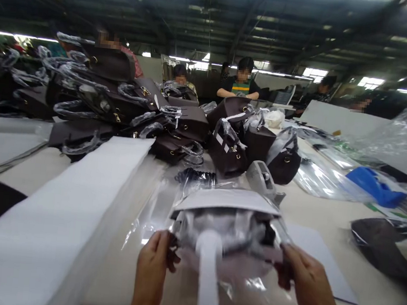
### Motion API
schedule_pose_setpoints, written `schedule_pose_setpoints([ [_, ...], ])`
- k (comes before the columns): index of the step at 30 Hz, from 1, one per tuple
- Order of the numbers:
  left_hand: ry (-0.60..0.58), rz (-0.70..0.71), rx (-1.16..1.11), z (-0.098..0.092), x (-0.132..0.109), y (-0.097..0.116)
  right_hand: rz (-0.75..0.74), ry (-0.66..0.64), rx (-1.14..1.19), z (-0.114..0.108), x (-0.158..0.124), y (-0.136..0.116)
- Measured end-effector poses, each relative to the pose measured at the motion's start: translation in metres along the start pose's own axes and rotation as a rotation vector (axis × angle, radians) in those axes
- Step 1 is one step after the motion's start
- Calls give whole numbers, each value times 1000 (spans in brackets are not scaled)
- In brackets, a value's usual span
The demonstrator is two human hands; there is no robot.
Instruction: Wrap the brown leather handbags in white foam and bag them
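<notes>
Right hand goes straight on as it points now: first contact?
Likely the right side of the plastic-wrapped bag, which the right hand seems to be holding; blur leaves depth unclear.

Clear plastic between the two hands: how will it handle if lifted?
Probably floppy: the clear plastic looks thin and creased between the left hand and right hand. Likely slippery, given its glossy highlights. The film itself seems light, being see-through.
</notes>
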State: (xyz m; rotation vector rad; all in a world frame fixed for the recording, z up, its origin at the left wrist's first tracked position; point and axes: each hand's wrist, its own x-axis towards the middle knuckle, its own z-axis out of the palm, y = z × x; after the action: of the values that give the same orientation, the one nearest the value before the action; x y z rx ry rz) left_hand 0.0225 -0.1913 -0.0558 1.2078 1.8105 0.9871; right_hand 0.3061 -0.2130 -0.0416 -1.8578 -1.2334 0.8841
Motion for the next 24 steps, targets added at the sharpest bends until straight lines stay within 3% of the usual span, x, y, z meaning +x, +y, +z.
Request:
schedule_pose_setpoints([
  [5,-1,113,277,-10,72,50,-19,-132,-194,-32,93,-81],
  [8,-19,119,456,-25,103,77,-13,-174,-289,-54,125,-118],
  [16,34,175,700,-67,118,159,-59,-152,-415,-72,127,-164],
  [24,88,189,767,-112,134,253,-133,-48,-430,-91,125,-219],
])
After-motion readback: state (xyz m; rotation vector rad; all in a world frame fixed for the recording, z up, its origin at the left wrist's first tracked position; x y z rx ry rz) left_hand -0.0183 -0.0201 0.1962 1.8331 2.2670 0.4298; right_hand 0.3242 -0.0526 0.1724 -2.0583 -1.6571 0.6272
